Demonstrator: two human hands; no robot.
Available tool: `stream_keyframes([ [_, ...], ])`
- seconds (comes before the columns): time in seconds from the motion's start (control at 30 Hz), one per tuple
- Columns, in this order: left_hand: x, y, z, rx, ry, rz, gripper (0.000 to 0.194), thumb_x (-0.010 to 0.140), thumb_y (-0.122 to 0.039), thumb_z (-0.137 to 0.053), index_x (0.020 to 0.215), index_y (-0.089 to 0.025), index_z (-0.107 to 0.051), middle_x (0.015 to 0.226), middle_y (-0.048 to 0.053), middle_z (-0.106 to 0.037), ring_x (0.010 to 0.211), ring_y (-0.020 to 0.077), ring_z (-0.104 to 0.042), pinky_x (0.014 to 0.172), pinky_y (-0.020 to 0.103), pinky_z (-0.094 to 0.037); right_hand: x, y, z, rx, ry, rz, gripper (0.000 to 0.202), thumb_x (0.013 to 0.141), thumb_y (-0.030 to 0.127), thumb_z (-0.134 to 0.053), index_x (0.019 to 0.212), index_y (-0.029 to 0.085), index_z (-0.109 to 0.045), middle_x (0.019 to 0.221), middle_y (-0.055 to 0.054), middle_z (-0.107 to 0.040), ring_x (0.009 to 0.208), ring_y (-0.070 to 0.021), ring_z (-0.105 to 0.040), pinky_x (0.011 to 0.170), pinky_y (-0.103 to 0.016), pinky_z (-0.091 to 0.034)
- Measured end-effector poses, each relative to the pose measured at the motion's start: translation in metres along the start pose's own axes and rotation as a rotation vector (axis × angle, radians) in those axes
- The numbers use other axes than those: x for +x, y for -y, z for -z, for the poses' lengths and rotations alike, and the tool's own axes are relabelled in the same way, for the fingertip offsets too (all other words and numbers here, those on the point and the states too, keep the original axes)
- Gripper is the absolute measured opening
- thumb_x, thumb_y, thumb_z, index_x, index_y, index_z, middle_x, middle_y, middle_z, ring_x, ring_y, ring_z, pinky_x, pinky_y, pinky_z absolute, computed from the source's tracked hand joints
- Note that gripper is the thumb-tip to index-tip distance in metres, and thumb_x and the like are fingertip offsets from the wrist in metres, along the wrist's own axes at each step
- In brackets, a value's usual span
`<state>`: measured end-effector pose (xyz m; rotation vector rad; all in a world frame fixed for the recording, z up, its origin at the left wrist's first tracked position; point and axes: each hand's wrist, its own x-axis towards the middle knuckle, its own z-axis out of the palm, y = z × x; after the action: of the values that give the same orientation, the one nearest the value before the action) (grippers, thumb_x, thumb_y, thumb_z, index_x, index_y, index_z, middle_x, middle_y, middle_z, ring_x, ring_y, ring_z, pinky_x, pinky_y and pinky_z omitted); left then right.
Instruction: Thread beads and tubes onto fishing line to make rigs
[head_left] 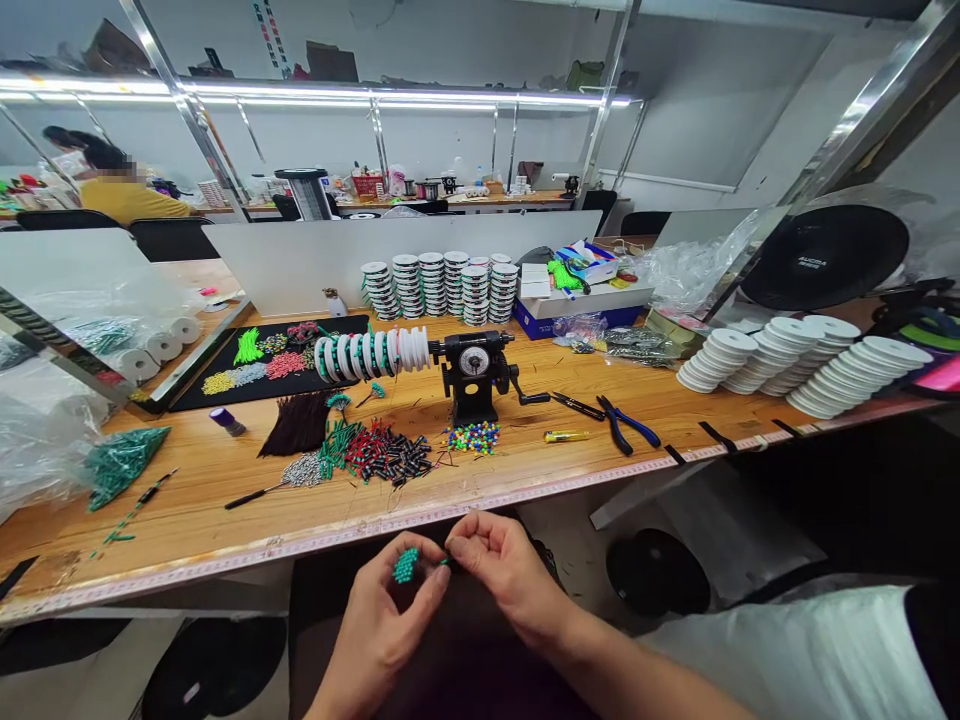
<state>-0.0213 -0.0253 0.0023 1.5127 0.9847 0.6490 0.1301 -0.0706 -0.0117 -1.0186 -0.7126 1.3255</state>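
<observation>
In front of the table's edge, my left hand point(394, 610) is closed around a bunch of small green beads point(406, 566). Its thumb and forefinger pinch a tiny green piece point(445, 562) at their tips. My right hand point(510, 575) meets it there, thumb and fingers pressed together; whatever lies between them is too small to make out. Beyond both hands lie heaps of green tubes point(341, 447), black and red pieces point(394, 458) and grey beads point(304, 469). A hand-cranked winder point(474, 375) stands behind them, with white spools point(371, 353) lined up on its shaft.
Pliers point(628, 428), a second tool point(577, 405) and a yellow pen point(566, 436) lie right of the winder. Stacked white spools point(855, 375) fill the right end. A black mat point(225, 390) bears coloured piles. A person in yellow point(135, 195) sits far left.
</observation>
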Motion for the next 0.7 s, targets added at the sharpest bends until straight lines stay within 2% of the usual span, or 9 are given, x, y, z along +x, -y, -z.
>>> stream_keyframes([
  [0.07,-0.003,-0.006,-0.002,0.045,-0.090,-0.021,0.022,0.080,-0.040,-0.070,0.082,-0.019,-0.067,0.063,-0.001,-0.061,0.052,0.0135,-0.054,0.053,0.023,-0.046,-0.001,-0.001,0.000,-0.052,-0.013,0.019,0.056,0.071,0.066,-0.080,0.076,0.014,-0.063,0.063,0.003,-0.051,0.058,-0.0087,-0.038,0.056,-0.021,-0.030],
  [0.13,-0.004,-0.011,-0.004,0.042,-0.103,-0.035,0.021,0.076,-0.038,-0.072,0.085,-0.019,-0.069,0.067,0.000,-0.065,0.058,0.0166,-0.060,0.058,0.025,-0.051,-0.001,-0.001,0.000,-0.076,-0.021,0.036,0.057,0.073,0.068,-0.077,0.078,0.014,-0.062,0.062,0.004,-0.048,0.058,-0.0087,-0.037,0.055,-0.021,-0.029],
  [0.23,-0.005,-0.016,-0.004,0.070,-0.094,-0.054,0.026,0.066,-0.034,-0.079,0.087,-0.020,-0.071,0.068,-0.001,-0.066,0.062,0.0171,-0.061,0.057,0.023,-0.051,-0.001,-0.001,0.000,-0.106,-0.032,0.066,0.056,0.076,0.068,-0.075,0.078,0.014,-0.061,0.061,0.005,-0.045,0.057,-0.0087,-0.033,0.054,-0.021,-0.027],
  [0.3,-0.006,-0.017,-0.004,0.123,-0.104,-0.061,0.021,0.070,-0.035,-0.077,0.083,-0.021,-0.071,0.064,-0.002,-0.065,0.058,0.0160,-0.061,0.054,0.021,-0.048,0.000,-0.001,-0.001,-0.112,-0.031,0.080,0.055,0.077,0.067,-0.074,0.078,0.014,-0.061,0.061,0.005,-0.045,0.057,-0.0089,-0.033,0.054,-0.022,-0.027],
  [0.4,-0.005,-0.017,-0.004,0.220,-0.137,-0.100,0.015,0.079,-0.035,-0.065,0.076,-0.021,-0.069,0.054,-0.003,-0.060,0.049,0.0139,-0.056,0.050,0.021,-0.042,0.000,-0.002,-0.003,-0.114,-0.022,0.101,0.051,0.079,0.064,-0.073,0.078,0.014,-0.060,0.062,0.005,-0.044,0.057,-0.0095,-0.033,0.054,-0.023,-0.028],
  [0.53,-0.003,-0.014,-0.002,0.242,-0.189,-0.161,0.015,0.075,-0.031,-0.065,0.066,-0.019,-0.066,0.052,-0.005,-0.049,0.048,0.0112,-0.041,0.048,0.022,-0.033,-0.002,-0.005,-0.005,-0.181,0.007,0.117,0.038,0.086,0.052,-0.068,0.082,0.015,-0.062,0.063,0.005,-0.043,0.057,-0.0102,-0.032,0.053,-0.024,-0.026],
  [0.63,-0.001,-0.009,0.003,0.220,-0.174,-0.124,0.020,0.077,-0.034,-0.066,0.066,-0.018,-0.068,0.049,-0.007,-0.038,0.047,0.0099,-0.029,0.047,0.023,-0.025,-0.006,-0.003,-0.003,-0.413,0.027,0.188,0.020,0.090,0.035,-0.063,0.099,0.017,-0.066,0.062,0.007,-0.036,0.056,-0.0112,-0.032,0.054,-0.024,-0.026],
  [0.7,0.001,-0.007,0.007,0.211,-0.149,-0.104,0.021,0.079,-0.036,-0.067,0.071,-0.017,-0.071,0.050,-0.007,-0.035,0.049,0.0099,-0.025,0.047,0.024,-0.021,-0.009,-0.001,-0.002,-0.626,0.013,0.306,0.018,0.090,0.023,-0.061,0.106,0.020,-0.067,0.064,0.007,-0.040,0.060,-0.0122,-0.039,0.061,-0.025,-0.029],
])
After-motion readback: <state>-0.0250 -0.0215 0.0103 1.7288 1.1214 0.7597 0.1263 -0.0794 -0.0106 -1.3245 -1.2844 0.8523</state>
